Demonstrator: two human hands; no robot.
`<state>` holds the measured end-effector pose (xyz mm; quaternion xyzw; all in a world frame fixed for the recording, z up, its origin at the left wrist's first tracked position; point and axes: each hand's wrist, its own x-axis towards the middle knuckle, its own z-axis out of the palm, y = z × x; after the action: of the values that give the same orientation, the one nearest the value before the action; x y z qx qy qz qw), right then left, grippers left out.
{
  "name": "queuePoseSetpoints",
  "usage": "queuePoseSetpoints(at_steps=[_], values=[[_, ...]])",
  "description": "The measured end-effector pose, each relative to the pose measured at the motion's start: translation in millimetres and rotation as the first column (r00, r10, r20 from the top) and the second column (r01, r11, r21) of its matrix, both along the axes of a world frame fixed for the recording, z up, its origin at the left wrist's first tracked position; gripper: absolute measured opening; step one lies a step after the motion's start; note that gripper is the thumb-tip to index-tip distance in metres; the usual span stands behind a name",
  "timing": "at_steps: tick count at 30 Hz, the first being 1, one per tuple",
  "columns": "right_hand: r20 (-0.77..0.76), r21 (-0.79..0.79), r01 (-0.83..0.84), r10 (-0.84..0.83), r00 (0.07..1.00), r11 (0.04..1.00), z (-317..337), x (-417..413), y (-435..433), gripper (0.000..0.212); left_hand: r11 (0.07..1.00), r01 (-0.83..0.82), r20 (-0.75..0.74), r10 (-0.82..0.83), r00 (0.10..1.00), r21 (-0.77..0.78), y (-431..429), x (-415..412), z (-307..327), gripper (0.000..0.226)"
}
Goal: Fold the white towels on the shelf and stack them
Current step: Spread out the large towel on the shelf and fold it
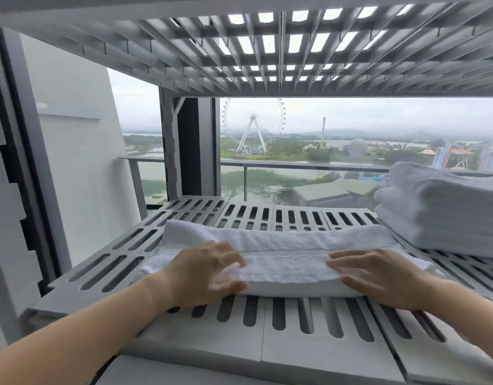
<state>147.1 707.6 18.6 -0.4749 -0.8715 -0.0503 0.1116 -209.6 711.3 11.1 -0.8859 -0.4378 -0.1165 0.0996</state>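
While the folded terry towel (284, 247) lies on the slotted grey shelf (295, 326), your left grip (203, 270) and right grip (378, 276) press it, fingers flat.

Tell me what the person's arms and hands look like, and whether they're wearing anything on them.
The left forearm and right forearm are bare as far as the frame shows, with no sleeve in view. The left hand and right hand have no gloves, and no ring, watch or bracelet shows. The visible nails are short and look unpainted.
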Motion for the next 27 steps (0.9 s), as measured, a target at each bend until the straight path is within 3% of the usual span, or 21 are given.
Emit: queuePoseSetpoints(at_steps=[4,7,9,12,16,24,27], values=[[-0.181,-0.033,-0.019,0.012,0.983,0.999,18,-52,24,0.073,0.983,-0.052,0.179,0.084,0.980,-0.174,26,23,17,0.049],[-0.150,-0.116,0.025,-0.042,0.988,0.993,17,-107,60,0.048,0.957,-0.139,0.090,0.167,0.982,-0.254,53,43,18,0.049],[-0.148,-0.191,0.025,-0.054,0.988,0.981,7,-137,76,0.046,0.924,-0.236,-0.032,0.238,0.971,-0.301,60,41,11,0.056],[-0.055,-0.298,0.101,-0.123,0.991,0.949,-14,-148,93,0.052,0.884,-0.389,-0.114,0.372,0.921,-0.258,65,14,-4,0.063],[0.032,-0.291,0.266,-0.269,0.963,0.919,-23,-134,101,0.064,0.826,-0.496,-0.152,0.473,0.868,-0.268,65,-10,1,0.068],[0.113,-0.256,0.418,-0.402,0.908,0.872,-20,-96,97,0.074,0.826,-0.483,-0.149,0.460,0.876,-0.292,61,-15,1,0.072],[0.052,-0.235,0.423,-0.423,0.905,0.875,-21,-84,90,0.070,0.850,-0.462,-0.162,0.433,0.887,-0.254,64,-13,3,0.069]])
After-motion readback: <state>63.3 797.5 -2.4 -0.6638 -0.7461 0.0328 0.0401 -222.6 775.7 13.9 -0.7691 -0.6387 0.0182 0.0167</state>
